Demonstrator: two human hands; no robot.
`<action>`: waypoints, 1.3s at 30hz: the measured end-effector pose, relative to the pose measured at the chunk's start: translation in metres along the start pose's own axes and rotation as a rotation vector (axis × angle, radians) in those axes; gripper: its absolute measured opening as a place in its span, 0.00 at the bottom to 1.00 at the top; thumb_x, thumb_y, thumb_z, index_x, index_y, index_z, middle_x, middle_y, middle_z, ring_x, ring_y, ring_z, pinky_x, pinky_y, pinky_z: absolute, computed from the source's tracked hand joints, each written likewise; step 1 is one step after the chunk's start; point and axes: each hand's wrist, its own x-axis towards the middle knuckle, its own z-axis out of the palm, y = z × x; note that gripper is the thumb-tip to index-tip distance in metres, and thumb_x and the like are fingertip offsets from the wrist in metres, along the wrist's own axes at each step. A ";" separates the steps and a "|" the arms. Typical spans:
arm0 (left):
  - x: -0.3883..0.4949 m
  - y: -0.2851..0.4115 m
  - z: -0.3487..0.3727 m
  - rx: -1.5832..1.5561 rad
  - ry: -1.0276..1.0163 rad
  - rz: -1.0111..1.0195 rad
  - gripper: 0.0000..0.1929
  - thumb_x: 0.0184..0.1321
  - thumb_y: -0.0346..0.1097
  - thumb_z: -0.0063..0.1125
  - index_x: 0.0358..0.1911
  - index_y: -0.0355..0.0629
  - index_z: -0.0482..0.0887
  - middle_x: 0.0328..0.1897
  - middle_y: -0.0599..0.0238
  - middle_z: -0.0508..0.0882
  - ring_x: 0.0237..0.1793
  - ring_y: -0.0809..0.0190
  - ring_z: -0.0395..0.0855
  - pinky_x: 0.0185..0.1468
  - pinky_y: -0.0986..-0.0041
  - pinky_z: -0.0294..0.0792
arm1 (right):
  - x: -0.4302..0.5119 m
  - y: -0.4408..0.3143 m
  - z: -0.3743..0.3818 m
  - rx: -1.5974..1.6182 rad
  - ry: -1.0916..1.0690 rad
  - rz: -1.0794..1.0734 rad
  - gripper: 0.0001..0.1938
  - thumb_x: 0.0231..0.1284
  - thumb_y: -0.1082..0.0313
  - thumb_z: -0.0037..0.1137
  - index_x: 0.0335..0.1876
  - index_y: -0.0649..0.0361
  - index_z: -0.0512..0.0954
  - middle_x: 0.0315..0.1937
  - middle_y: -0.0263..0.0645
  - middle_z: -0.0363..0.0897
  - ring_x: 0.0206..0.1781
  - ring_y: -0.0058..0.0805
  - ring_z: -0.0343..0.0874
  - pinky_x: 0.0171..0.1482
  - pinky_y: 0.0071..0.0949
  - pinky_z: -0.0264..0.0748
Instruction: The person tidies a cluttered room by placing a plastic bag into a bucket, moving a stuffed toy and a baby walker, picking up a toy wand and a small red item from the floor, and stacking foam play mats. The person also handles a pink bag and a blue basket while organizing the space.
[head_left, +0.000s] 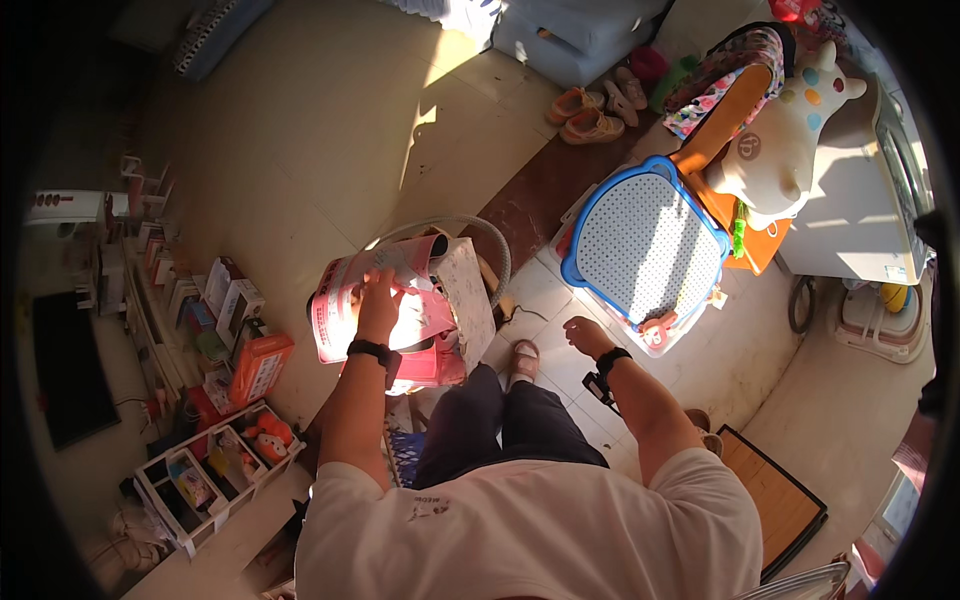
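My left hand (379, 300) rests on a pink printed sheet or packaging (337, 281), which lies over a box with other pink and red items in bright sunlight. Whether its fingers grip the sheet is hard to tell. A pale patterned panel (469, 300) stands at the box's right side, and a grey ribbed hose (501, 255) loops behind it. My right hand (589, 337) hangs in the air over the floor tiles, near a white perforated board with a blue frame (645, 240); it holds nothing visible, its fingers partly curled.
An orange chair (724, 120) bears a white animal-shaped toy (780, 150). Shoes (589, 120) stand by a grey-blue case (562, 45). At left are a white divided organizer (187, 540), an orange box (260, 367) and a shelf with small boxes. A wooden-topped board (772, 495) lies at lower right.
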 end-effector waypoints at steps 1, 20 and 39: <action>0.005 -0.001 0.002 0.027 -0.008 0.028 0.20 0.49 0.34 0.70 0.46 0.46 0.77 0.44 0.56 0.77 0.49 0.46 0.77 0.46 0.50 0.69 | -0.005 0.006 -0.003 0.014 0.007 0.058 0.13 0.59 0.60 0.49 0.41 0.57 0.81 0.42 0.47 0.83 0.49 0.48 0.80 0.53 0.39 0.75; 0.083 -0.007 0.038 0.022 -0.114 -0.035 0.50 0.52 0.55 0.67 0.75 0.48 0.49 0.76 0.49 0.57 0.71 0.50 0.63 0.74 0.57 0.54 | 0.022 -0.063 -0.021 -0.024 0.057 0.011 0.15 0.57 0.63 0.50 0.47 0.58 0.80 0.43 0.51 0.83 0.49 0.49 0.81 0.53 0.38 0.76; 0.204 -0.087 0.040 0.200 -0.181 0.129 0.35 0.55 0.45 0.62 0.66 0.46 0.65 0.65 0.48 0.67 0.65 0.48 0.70 0.76 0.55 0.49 | 0.118 -0.153 0.025 0.027 0.169 0.195 0.15 0.57 0.62 0.51 0.48 0.59 0.79 0.41 0.51 0.83 0.48 0.48 0.81 0.52 0.38 0.76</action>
